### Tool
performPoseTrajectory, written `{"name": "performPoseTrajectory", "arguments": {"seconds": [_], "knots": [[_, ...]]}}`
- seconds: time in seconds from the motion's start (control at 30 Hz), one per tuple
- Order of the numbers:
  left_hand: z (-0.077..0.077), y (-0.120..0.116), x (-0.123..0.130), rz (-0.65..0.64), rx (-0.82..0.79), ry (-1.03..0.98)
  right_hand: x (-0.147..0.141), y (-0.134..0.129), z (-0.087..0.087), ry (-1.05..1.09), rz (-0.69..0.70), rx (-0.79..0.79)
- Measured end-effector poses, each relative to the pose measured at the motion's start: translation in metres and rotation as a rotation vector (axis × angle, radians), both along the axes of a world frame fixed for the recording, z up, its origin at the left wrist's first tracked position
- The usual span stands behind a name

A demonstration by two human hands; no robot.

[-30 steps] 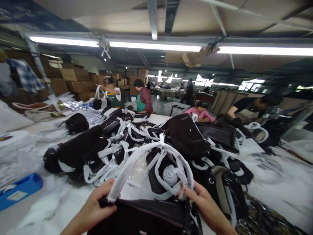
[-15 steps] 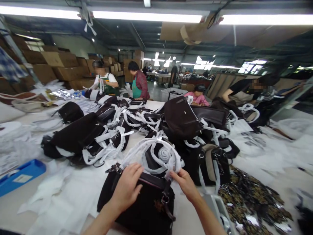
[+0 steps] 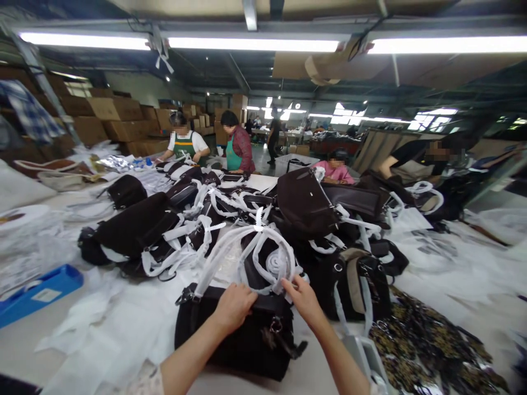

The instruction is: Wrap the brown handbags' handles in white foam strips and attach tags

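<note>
A dark handbag (image 3: 242, 340) lies in front of me on the table, its handles (image 3: 224, 241) wrapped in white and looping up behind it. My left hand (image 3: 236, 306) is closed on the bag's top edge, near the middle. At the bag's right top corner, my right hand (image 3: 300, 296) pinches the lower end of a white-wrapped handle. A dark charm with a metal ring (image 3: 275, 328) hangs on the bag's front right. Just behind the bag sits a coil of white wrapping (image 3: 275, 262).
Dark bags (image 3: 132, 225) are heaped across the table. At left is a blue tray (image 3: 41, 296); at right, a grey bin (image 3: 364, 356) and a pile of gold-patterned charms (image 3: 436, 340). Several people stand or sit beyond the table.
My left hand has shifted right along the bag's top edge and closed on it. The bag sits slightly farther right, and the white-wrapped handles stand more upright. The view has shifted a little.
</note>
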State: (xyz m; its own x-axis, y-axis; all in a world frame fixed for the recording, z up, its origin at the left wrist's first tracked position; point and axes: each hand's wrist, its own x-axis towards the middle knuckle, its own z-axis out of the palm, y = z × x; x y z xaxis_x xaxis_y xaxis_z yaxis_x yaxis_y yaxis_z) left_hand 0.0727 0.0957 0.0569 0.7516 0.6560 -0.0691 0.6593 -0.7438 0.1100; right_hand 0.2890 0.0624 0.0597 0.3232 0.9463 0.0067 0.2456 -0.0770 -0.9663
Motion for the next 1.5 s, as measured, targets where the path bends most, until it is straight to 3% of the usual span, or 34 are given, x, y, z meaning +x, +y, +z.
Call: {"name": "performPoseTrajectory", "arguments": {"seconds": [0.13, 0.3, 0.43, 0.53, 0.63, 0.73, 0.83, 0.9, 0.97, 1.07, 1.13, 1.17, 1.27, 1.4, 1.5], "knots": [[-0.014, 0.002, 0.017, 0.038, 0.049, -0.043, 0.011, -0.04, -0.021, -0.166, -0.192, -0.05], [-0.01, 0.001, 0.017, 0.082, 0.127, -0.088, -0.015, -0.095, -0.056, -0.355, -0.024, -0.199], [-0.02, -0.022, 0.019, -0.001, 0.202, -0.188, -0.045, -0.1, -0.082, -0.362, -0.115, -0.242], [-0.035, -0.044, 0.024, -0.069, -0.045, -0.226, -0.052, -0.096, -0.089, -0.336, -0.157, -0.204], [-0.046, -0.053, 0.031, 0.126, -0.373, -0.394, -0.054, -0.097, -0.095, -0.158, -0.143, -0.143], [-0.042, -0.045, 0.034, 0.284, -0.793, -0.58, -0.063, -0.101, -0.105, 0.137, -0.073, -0.131], [-0.031, -0.034, 0.035, 0.244, -1.111, -0.576, -0.08, -0.101, -0.112, 0.342, -0.023, -0.192], [-0.027, -0.031, 0.036, 0.219, -1.117, -0.474, -0.089, -0.098, -0.112, 0.366, -0.008, -0.197], [-0.029, -0.032, 0.039, 0.217, -0.966, -0.402, -0.092, -0.096, -0.107, 0.334, -0.004, -0.126], [-0.037, -0.035, 0.046, 0.225, -0.76, -0.459, -0.071, -0.098, -0.099, 0.332, 0.146, -0.112], [-0.042, -0.034, 0.049, 0.248, -0.799, -0.531, -0.039, -0.102, -0.098, 0.339, 0.214, -0.263], [-0.043, -0.032, 0.05, 0.262, -0.869, -0.547, -0.019, -0.103, -0.101, 0.303, 0.145, -0.349], [-0.043, -0.024, 0.049, 0.281, -1.139, -0.547, 0.033, -0.096, -0.121, -0.016, -0.286, -0.416], [-0.045, -0.017, 0.047, 0.35, -1.373, -0.57, 0.051, -0.066, -0.157, -0.107, -0.324, -0.452], [-0.047, -0.013, 0.046, 0.392, -1.392, -0.606, 0.044, -0.057, -0.171, -0.04, -0.312, -0.48]]}}
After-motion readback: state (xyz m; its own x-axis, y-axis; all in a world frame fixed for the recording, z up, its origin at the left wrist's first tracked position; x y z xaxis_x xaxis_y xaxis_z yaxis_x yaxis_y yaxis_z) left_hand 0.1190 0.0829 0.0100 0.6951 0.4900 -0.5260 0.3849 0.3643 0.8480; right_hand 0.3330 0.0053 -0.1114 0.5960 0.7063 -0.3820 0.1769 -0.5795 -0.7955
